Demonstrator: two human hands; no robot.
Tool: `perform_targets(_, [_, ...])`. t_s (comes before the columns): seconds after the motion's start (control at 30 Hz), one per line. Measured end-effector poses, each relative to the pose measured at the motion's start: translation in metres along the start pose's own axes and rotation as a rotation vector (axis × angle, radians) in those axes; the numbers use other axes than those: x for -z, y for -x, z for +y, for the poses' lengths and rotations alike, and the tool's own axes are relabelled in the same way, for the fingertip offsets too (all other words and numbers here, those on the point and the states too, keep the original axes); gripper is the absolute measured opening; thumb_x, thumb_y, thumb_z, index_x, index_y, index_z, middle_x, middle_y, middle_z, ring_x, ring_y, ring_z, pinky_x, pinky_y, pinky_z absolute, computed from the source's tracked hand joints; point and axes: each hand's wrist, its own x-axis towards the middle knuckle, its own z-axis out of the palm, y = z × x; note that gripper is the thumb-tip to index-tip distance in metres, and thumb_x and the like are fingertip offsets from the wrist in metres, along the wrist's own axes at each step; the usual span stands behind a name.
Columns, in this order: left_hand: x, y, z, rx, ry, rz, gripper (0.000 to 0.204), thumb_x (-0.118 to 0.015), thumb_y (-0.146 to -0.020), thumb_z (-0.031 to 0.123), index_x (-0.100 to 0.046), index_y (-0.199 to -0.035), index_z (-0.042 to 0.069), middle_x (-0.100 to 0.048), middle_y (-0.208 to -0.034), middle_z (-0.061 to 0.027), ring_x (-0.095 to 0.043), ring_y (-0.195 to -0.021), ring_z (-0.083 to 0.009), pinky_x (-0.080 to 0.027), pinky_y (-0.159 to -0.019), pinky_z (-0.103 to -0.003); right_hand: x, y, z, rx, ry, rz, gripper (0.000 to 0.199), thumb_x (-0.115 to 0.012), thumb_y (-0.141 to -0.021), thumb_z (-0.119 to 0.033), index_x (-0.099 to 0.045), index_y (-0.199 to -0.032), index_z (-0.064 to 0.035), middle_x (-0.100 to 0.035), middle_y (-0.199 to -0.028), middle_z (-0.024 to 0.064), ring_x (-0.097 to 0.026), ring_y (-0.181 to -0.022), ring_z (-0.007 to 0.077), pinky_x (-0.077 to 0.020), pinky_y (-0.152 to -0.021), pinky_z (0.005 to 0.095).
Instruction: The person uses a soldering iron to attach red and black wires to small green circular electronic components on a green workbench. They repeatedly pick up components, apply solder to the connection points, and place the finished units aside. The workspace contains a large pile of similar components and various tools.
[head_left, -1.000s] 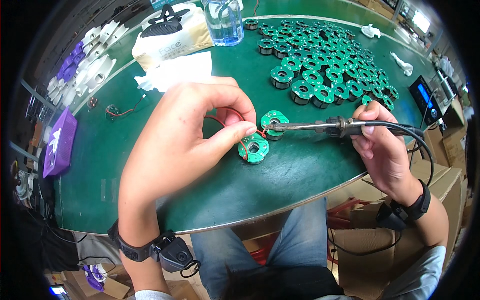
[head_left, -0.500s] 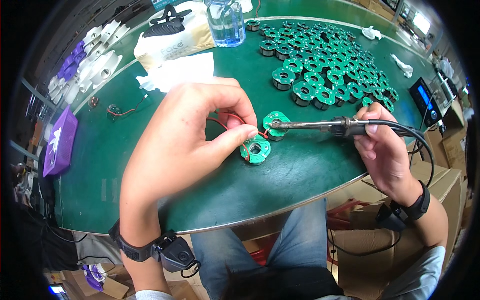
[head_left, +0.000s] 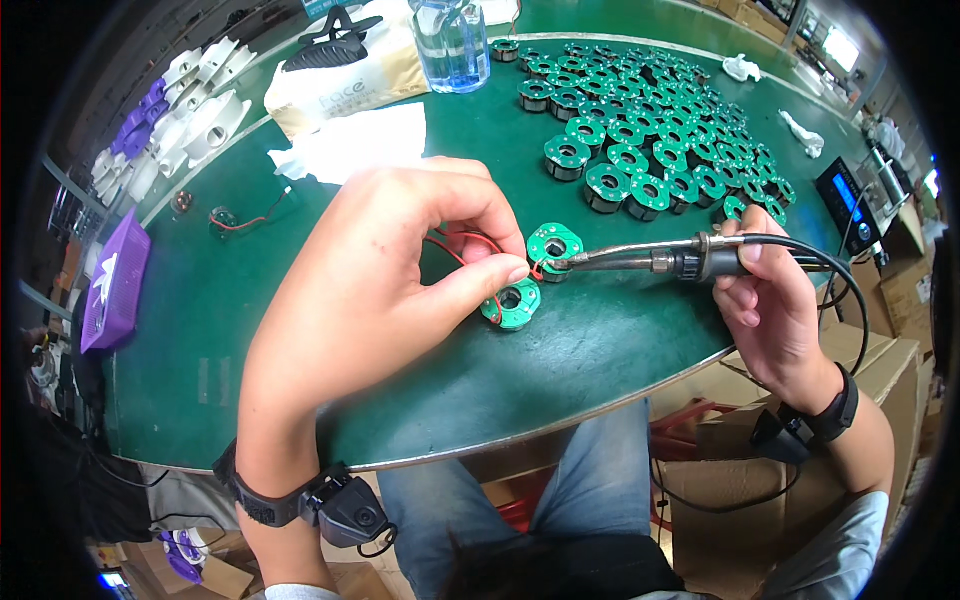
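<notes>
Seated at round green-topped table [head_left: 300, 330]. Left hand [head_left: 380, 270] curled, thumb and forefinger pinching a thin red wire [head_left: 452, 245] down at a round green circuit-board coil part [head_left: 555, 246] lying on the table just in front of the person. Right hand [head_left: 775, 300] closed round the dark handle of a metal-shafted soldering iron [head_left: 660, 262], tip touching that part's near edge. A second green round board [head_left: 512, 304] sits just beside it, under the left fingertips, red lead attached. Behind, a big cluster of matching green coil parts [head_left: 660, 140] — cannot tell which are wired. By my reading the joint is mid-solder, many pieces possibly left. Clear water bottle [head_left: 450, 45], tissue pack [head_left: 340, 85], white paper [head_left: 350, 150] at far side
</notes>
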Motion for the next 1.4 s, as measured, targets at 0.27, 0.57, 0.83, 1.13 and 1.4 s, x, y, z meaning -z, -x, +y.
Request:
perform_targets(0.27, [-0.0017,-0.0021,-0.0008,0.006,0.005,-0.006,0.004,-0.059,-0.067,-0.003,-0.055,-0.066,-0.002,-0.051,-0.063,-0.0040,-0.046,-0.059,-0.0095,-0.037,-0.056,-0.022,0.0021,0.0007,0.0005,0.009,-0.010,-0.010,0.014,-0.050,-0.076,-0.011,-0.037,-0.072,-0.0091,-0.046,-0.072,0.0052,-0.033,-0.047,0.0027,-0.0279,-0.037,0.0145])
perform_targets(0.57, [0.0000,-0.0010,-0.0026,-0.013,-0.010,-0.001,0.004,-0.058,-0.068,-0.004,-0.055,-0.067,-0.003,-0.051,-0.064,-0.0042,-0.046,-0.059,-0.0096,-0.037,-0.057,-0.022,-0.0005,0.0001,0.0000,-0.002,0.013,-0.012,0.013,-0.050,-0.076,-0.010,-0.037,-0.074,-0.0084,-0.044,-0.074,0.0039,-0.033,-0.050,0.0032,-0.0279,-0.038,0.0143])
perform_targets(0.83, [-0.0003,-0.0002,-0.0019,-0.007,-0.010,0.016,0.004,-0.058,-0.068,-0.003,-0.054,-0.067,-0.003,-0.051,-0.064,-0.0045,-0.046,-0.059,-0.0099,-0.038,-0.056,-0.022,-0.0003,-0.0001,0.0006,0.010,0.011,-0.029,0.013,-0.050,-0.075,-0.010,-0.037,-0.075,-0.0080,-0.044,-0.074,0.0041,-0.034,-0.050,0.0033,-0.0285,-0.039,0.0145])
perform_targets(1.13, [0.0000,-0.0017,-0.0023,-0.016,-0.010,0.010,0.004,-0.058,-0.068,-0.004,-0.054,-0.067,-0.004,-0.051,-0.064,-0.0047,-0.046,-0.059,-0.0097,-0.038,-0.056,-0.022,0.0008,-0.0002,0.0000,0.005,-0.001,-0.021,0.014,-0.051,-0.075,-0.011,-0.037,-0.074,-0.0081,-0.045,-0.073,0.0041,-0.034,-0.049,0.0032,-0.0285,-0.039,0.0145])
perform_targets(1.4, [0.0022,-0.0009,-0.0035,0.001,-0.059,0.032,0.003,-0.056,-0.069,-0.001,-0.054,-0.069,-0.003,-0.051,-0.065,-0.0040,-0.045,-0.061,-0.0101,-0.038,-0.058,-0.022,0.0027,-0.0028,-0.0045,-0.052,-0.137,-0.046,0.013,-0.051,-0.077,-0.014,-0.044,-0.085,-0.0068,-0.048,-0.071,0.0045,-0.037,-0.052,0.0045,-0.0306,-0.043,0.0162])
